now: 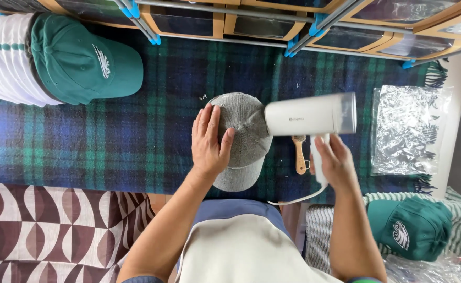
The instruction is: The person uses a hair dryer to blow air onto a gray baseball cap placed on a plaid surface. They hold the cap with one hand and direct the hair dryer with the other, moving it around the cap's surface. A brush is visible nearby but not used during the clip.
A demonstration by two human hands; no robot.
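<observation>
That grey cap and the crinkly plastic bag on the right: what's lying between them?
In the head view, a small wooden brush lies on the plaid blanket between the grey cap and plastic bag; the right hand holds a white steamer above.

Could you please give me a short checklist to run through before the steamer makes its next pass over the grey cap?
1. Left hand flat on the grey cap, steadying it: ok.
2. Right hand gripping the white steamer by its handle: ok.
3. Steamer head aimed at the cap's crown: ok.
4. Left fingers away from the steamer head: cannot tell.
5. Wooden brush lying beside the cap, not under it: ok.
6. Steam coming out: cannot tell.
</observation>
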